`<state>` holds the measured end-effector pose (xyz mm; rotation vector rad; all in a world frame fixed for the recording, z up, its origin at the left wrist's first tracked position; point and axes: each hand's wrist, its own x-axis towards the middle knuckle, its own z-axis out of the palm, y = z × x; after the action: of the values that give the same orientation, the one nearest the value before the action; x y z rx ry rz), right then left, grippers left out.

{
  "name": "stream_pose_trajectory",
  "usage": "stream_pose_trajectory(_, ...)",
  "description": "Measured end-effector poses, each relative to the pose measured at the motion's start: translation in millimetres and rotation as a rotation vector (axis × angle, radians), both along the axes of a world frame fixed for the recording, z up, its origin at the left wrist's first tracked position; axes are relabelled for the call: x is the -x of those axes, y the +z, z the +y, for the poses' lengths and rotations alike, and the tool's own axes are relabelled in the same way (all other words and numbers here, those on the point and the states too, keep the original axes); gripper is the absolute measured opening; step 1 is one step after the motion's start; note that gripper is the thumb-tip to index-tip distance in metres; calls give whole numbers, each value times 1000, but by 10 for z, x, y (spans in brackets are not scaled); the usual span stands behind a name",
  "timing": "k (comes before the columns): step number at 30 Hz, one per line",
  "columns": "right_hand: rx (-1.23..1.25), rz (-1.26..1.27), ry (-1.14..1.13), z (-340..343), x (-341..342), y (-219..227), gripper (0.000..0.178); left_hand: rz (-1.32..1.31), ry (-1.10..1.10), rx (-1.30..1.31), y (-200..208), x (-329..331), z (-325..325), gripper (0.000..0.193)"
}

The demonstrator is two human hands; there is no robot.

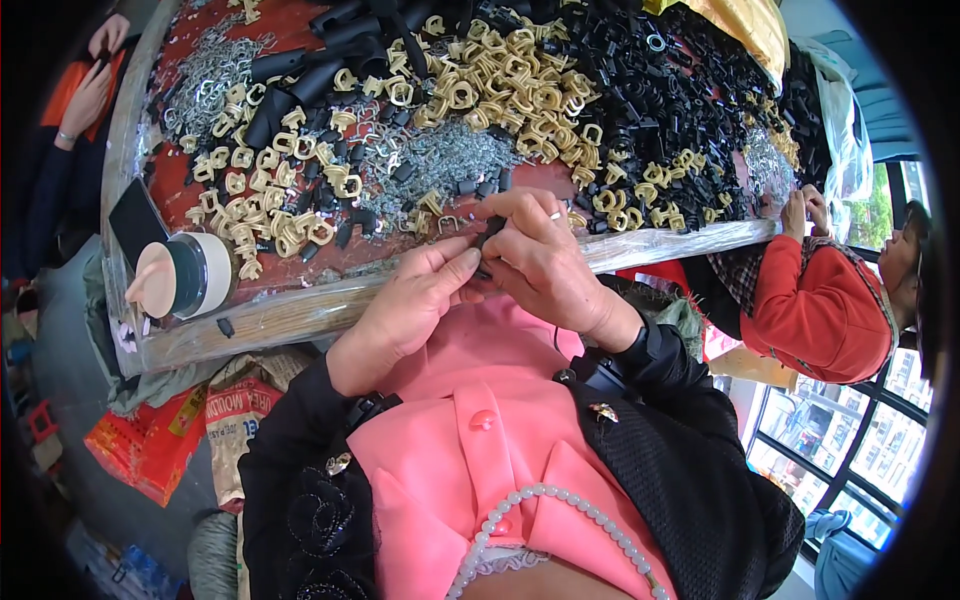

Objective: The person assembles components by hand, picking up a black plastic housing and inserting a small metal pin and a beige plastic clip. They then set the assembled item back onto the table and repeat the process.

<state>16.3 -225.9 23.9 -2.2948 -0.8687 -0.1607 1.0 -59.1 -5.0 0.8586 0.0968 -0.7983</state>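
Observation:
In front of my chest, at the near edge of the table, my left hand (415, 300) and my right hand (548, 258) meet with fingers pinched. Between them is a small black plastic part (488, 236), mostly covered by the fingertips, so its full shape is hidden. Both hands grip it. Just beyond lie loose beige plastic fittings (300, 225) with ring-shaped ends, a heap of small metal pins or clips (425, 165), and scattered short black pieces. A larger pile of beige fittings (510, 80) sits farther back, beside a wide heap of black plastic parts (660, 100).
A wooden rim (270, 325) wrapped in clear film edges the red table. At its left corner stand a round lidded container (200, 275) and a dark phone-like slab (138, 222). A person in red (825, 300) works at the right; another person's hands (90, 85) show far left.

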Motion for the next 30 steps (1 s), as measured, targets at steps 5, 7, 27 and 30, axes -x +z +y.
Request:
stream_pose_trajectory(5, 1, 79, -48, 21, 12, -9, 10, -15, -45, -50, 20, -22, 17, 30)
stream_pose_trajectory(7, -8, 89, -62, 29, -3, -18, 9, -3, -51, -59, 2, -34, 30, 30)
stream_pose_trajectory(27, 498, -264, -372, -610, -572, -374, 22, 156, 142, 272, -117, -108, 168, 26)
stream_pose_trajectory(30, 400, -272, -380, -578, -561, -352, 24, 173, 160, 258, -94, -115, 158, 26)
